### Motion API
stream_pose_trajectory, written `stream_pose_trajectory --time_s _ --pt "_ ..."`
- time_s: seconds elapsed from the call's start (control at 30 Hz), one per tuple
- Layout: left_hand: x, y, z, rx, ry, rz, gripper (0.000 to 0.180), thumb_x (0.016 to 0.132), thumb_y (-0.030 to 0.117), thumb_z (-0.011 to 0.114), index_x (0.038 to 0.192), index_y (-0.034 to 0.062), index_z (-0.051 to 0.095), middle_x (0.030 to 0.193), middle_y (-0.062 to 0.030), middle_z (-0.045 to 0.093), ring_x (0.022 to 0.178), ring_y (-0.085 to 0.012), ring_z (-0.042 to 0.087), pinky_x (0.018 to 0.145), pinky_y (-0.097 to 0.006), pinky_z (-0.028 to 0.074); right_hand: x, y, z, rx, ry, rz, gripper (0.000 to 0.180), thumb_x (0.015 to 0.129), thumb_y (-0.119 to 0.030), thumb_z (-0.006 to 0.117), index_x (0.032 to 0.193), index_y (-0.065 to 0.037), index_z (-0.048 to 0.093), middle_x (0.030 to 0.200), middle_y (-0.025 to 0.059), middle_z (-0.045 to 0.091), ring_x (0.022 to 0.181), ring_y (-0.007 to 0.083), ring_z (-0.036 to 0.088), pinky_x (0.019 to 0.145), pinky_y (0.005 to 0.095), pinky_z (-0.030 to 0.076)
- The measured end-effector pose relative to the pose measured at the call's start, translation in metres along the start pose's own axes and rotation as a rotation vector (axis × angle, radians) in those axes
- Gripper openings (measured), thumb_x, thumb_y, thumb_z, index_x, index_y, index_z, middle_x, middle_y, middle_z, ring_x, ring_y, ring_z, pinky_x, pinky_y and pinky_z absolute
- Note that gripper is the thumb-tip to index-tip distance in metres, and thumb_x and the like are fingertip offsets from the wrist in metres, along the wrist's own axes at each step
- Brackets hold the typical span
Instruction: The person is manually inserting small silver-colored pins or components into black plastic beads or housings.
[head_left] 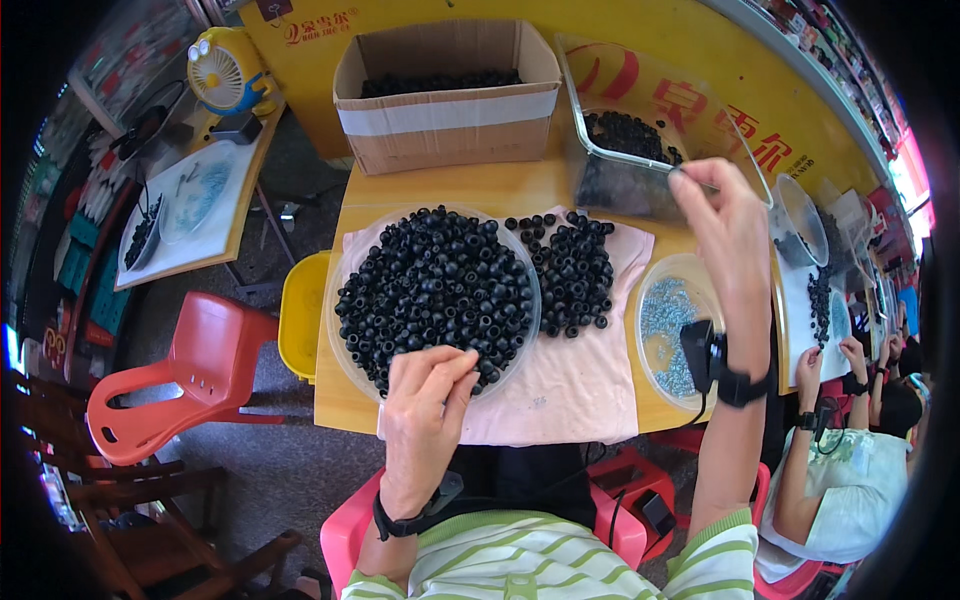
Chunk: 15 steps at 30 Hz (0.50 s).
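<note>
My left hand (425,405) is closed in a pinch at the near edge of a round clear tray heaped with small black round pieces (435,290), some showing a hole. Whatever sits between its fingertips is too small to make out. Raised at the right, my right hand (722,215) has thumb and fingers pressed together beside the rim of a clear plastic bin (625,160). What it pinches, if anything, I cannot tell. More black pieces (575,275) lie loose on a pink cloth (560,400) to the right of the tray.
A shallow tray of small bluish-silver parts (670,315) sits beneath my right forearm. Behind the heap stands an open cardboard box (450,130) of black pieces. A yellow bin (303,315) and red chair (205,370) are left; a co-worker (840,490) sits right.
</note>
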<state>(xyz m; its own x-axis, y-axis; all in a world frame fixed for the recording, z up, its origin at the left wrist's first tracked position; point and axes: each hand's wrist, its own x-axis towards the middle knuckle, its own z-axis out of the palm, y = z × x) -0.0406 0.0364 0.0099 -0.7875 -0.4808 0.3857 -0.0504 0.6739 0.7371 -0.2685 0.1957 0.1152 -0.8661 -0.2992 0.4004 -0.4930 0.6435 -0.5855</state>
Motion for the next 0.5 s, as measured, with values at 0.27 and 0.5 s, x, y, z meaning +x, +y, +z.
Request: stream_pose_trajectory --time_s 0.27,0.5 --pt "0.003 0.0 -0.013 0.211 -0.103 -0.092 0.029 0.073 0.002 0.074 0.101 0.0012 0.067 0.093 -0.0098 0.059 0.091 -0.0285 0.054 0.08 -0.037 0.046 0.038 0.058 0.014 -0.374 0.061 0.071 0.041 0.088 -0.036 0.064 0.106 0.001 0.066 0.106 0.0209 0.065 0.094 0.0374 0.063 0.084 0.0457 0.046" --pt "0.002 -0.007 -0.01 0.208 -0.139 -0.062 0.024 0.075 0.001 0.071 0.099 0.0018 0.068 0.091 -0.0108 0.06 0.088 -0.0292 0.054 0.078 -0.038 0.046 -0.054 -0.012 -0.027 -0.003 -0.028 -0.098 0.033 0.085 -0.018 0.069 0.113 -0.001 0.064 0.101 0.0113 0.064 0.063 0.0151 0.054 0.059 0.0288 0.045"
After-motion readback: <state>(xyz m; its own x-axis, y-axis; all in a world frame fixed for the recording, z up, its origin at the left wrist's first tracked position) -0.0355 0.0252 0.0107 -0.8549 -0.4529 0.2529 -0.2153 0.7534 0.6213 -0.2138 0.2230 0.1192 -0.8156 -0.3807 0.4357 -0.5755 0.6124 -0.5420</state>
